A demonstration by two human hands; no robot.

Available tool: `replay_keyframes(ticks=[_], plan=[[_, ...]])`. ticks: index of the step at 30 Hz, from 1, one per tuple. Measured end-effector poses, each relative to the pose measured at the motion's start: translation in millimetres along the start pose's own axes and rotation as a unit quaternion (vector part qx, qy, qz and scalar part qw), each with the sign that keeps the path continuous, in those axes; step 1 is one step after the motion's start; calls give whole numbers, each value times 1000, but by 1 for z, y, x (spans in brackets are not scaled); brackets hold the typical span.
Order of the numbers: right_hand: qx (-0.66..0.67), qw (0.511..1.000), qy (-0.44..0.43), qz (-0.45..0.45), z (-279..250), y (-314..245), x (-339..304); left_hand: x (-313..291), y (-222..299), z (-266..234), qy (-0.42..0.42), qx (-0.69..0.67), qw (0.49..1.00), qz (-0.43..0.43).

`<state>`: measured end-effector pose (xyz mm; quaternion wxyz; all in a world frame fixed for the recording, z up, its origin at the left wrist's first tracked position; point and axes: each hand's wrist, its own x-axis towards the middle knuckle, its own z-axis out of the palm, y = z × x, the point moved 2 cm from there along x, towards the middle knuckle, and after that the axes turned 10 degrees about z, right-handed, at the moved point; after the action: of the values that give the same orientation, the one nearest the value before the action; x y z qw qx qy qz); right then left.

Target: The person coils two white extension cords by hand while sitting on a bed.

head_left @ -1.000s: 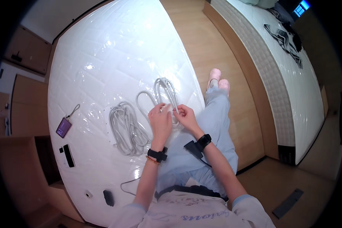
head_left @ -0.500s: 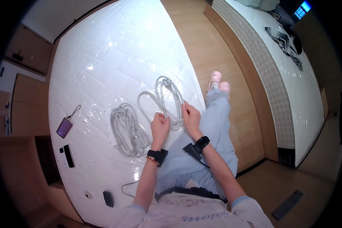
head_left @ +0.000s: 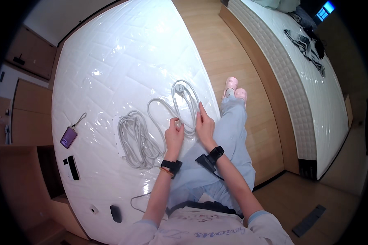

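The grey cable lies on the mattress (head_left: 106,92), which is wrapped in shiny clear plastic, close to its right edge. It forms two groups of turns: the large coil (head_left: 135,136) at left, made of many overlapping turns, and the small coil (head_left: 189,102) at right, with fewer and looser turns. One single strand bends between them in a wide curve. The round grey plug (head_left: 179,88) rests inside the far end of the small coil.

The left hand (head_left: 174,134) is at the near left side of the small coil, its fingers bent and the thumb close to them – I cannot tell whether they pinch the cable. The right hand (head_left: 205,125) is along the right side of the same coil, with the forefinger stretched to the far side and the thumb near the cable; if it grasps a strand, I cannot tell.

Each wrist has a black band, and the left one also a beaded bracelet (head_left: 165,172). At the far left of the mattress lies a purple device (head_left: 68,137) with a strap – nearer are a black-and-white item (head_left: 73,168), a small white object (head_left: 94,209) and a dark case (head_left: 116,213). Pink shoes (head_left: 231,83) are seen beyond the light blue trousers (head_left: 231,139).
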<state>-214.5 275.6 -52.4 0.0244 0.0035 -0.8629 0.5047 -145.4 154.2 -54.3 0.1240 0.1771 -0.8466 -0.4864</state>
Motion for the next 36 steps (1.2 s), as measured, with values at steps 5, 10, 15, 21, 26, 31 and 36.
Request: replay_keyframes(ticks=[5, 10, 15, 21, 26, 31, 36], plan=[[-100, 986, -111, 75, 5, 17, 2, -3, -9, 3, 23, 34, 999, 7], [-216, 962, -166, 16, 4, 9, -11, -9, -10, -3, -27, -17, 999, -29], [-290, 942, -168, -32, 8, 15, -19, -19, 2, -44, 21, 52, 998, -36], [-270, 936, -224, -36, -2, -1, -21, -37, -5, -72, -8, 235, 969, -72], [-285, 926, -236, -75, 2, 0, -27, -38, -14, -72, -35, 317, 947, -45], [-251, 929, -260, -76, 0, 11, -25, -39, -1, -85, 30, 177, 981, -67], [-203, 934, -274, -103, -6, 3, -25, -37, 44, -76, -13, 95, 994, -46]])
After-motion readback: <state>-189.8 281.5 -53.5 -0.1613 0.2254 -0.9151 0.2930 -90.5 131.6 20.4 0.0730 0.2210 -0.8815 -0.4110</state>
